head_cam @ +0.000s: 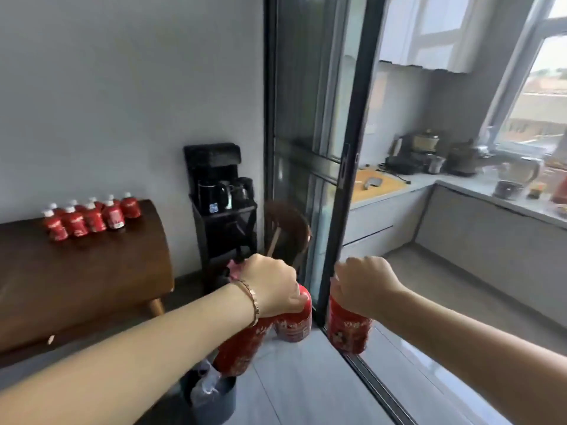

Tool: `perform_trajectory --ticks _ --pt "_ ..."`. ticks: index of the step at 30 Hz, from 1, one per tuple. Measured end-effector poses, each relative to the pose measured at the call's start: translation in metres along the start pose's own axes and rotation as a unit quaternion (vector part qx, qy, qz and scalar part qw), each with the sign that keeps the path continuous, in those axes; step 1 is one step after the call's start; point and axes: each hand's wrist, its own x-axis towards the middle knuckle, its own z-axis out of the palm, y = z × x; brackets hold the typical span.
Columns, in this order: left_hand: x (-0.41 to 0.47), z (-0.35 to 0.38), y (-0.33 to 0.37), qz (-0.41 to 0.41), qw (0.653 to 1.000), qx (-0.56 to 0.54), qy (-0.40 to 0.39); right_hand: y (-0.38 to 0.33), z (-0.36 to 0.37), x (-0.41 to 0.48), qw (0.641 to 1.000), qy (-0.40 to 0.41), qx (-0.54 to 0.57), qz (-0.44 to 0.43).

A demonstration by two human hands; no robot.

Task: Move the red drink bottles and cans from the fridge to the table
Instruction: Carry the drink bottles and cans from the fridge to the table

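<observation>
My left hand (271, 283) grips the tops of two red drink bottles (242, 345), which hang below it above the floor. My right hand (362, 285) holds one more red bottle (348, 329) by its neck. Several red bottles with white caps (89, 217) stand in a cluster at the back of the dark wooden table (92, 271) on the left. The fridge is out of view.
A black stand with kettles (222, 197) sits against the wall right of the table. A wooden chair (287, 231) is beside it. A dark-framed sliding glass door (306, 142) opens to a kitchen counter (445, 185). A grey bin (208, 394) stands on the floor below my left arm.
</observation>
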Motion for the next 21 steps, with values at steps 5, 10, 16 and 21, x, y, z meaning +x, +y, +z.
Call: perform_trajectory --ticks 5,10,16,21 --pt "-0.003 0.045 -0.089 -0.13 0.99 0.003 -0.061 -0.048 0.011 0.113 0.989 0.002 0.034 -0.147" --pt "-0.012 0.072 -0.165 -0.216 0.972 0.007 -0.097 -0.107 0.013 0.214 0.973 0.034 0.12 -0.195" --pt "-0.033 0.11 -0.246 -0.304 0.945 -0.015 -0.115 -0.183 0.007 0.304 0.954 -0.009 0.155 -0.258" --pt "-0.061 0.157 -0.323 -0.326 0.936 -0.022 -0.133 -0.265 0.01 0.369 0.947 -0.037 0.158 -0.276"
